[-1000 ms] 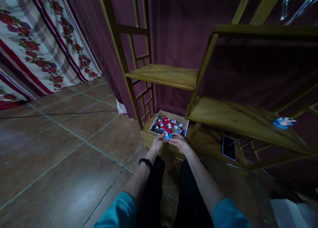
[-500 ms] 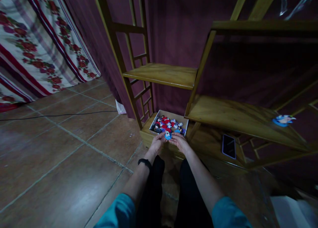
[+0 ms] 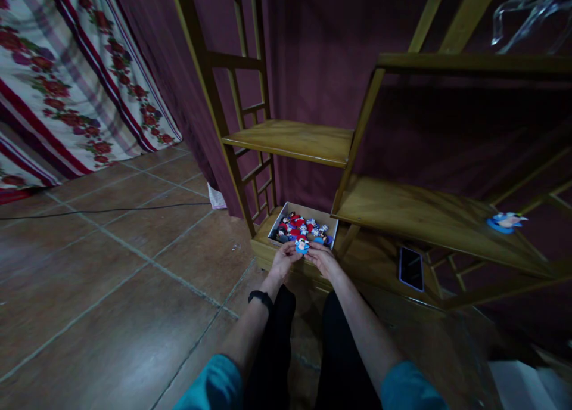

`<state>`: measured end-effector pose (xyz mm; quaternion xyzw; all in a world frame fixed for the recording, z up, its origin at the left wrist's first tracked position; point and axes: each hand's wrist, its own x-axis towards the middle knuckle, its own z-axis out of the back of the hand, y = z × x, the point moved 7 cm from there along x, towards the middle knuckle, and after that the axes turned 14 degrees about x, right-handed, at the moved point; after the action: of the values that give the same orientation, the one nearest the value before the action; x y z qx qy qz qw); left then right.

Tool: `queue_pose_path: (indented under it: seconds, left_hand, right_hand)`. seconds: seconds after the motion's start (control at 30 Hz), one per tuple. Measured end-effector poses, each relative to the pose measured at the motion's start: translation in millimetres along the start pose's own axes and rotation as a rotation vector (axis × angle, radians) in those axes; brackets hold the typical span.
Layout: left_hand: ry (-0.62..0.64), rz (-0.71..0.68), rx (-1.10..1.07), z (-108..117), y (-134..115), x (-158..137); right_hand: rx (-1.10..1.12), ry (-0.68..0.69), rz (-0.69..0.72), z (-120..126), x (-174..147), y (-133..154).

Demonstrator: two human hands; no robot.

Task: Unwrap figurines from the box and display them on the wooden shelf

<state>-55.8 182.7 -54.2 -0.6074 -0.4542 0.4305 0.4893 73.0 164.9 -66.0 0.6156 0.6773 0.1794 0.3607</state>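
Note:
Between my two hands is a small white figurine on a round blue base (image 3: 302, 246). My left hand (image 3: 285, 260) pinches its left side, and my right hand (image 3: 322, 258) grips its right side with the fingertips. Just behind the hands sits an open white box (image 3: 333, 224) on the low wooden ledge. Several small figurines (image 3: 298, 223) in red, white, blue and black lie jumbled inside it. Their finer details are too small to make out.
A wooden shelf unit (image 3: 290, 139) stands ahead. On its right shelf (image 3: 393, 210) rests another blue-based figurine (image 3: 506, 221). Below it lies a phone (image 3: 411, 269). A clear plastic object (image 3: 531, 11) is at top right. A black cable (image 3: 111, 209) crosses the tiled floor (image 3: 134, 314).
The camera view has tilted slightly, so the shelves appear a little lower. Both hands still hold the figurine in nearly the same spot before the box.

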Motion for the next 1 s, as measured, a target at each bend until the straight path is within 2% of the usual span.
queue_pose_path:
  seconds: [0.2,0.4,0.57,0.83,0.93,1.0]
  left_hand:
    - [-0.071,-0.035,0.046,2,-3,0]
    - [-0.089,-0.055,0.092,1,-9,-3]
    - [-0.017,-0.035,0.126,-4,-7,-2]
    - [-0.025,-0.041,0.168,1,-11,-2]
    - [0.011,-0.019,0.211,1,-15,-3]
    - [0.044,-0.008,0.269,1,-18,-3]
  right_hand:
    - [-0.005,0.103,-0.032,-12,-2,-1]
    - [0.023,0.097,-0.02,-11,-2,-3]
    - [0.023,0.075,-0.008,-9,-2,-2]
    - [0.025,0.054,-0.007,-19,-8,0]
    - [0.034,0.095,-0.007,-26,-12,0]
    - [0.05,0.07,0.012,-26,-14,2]
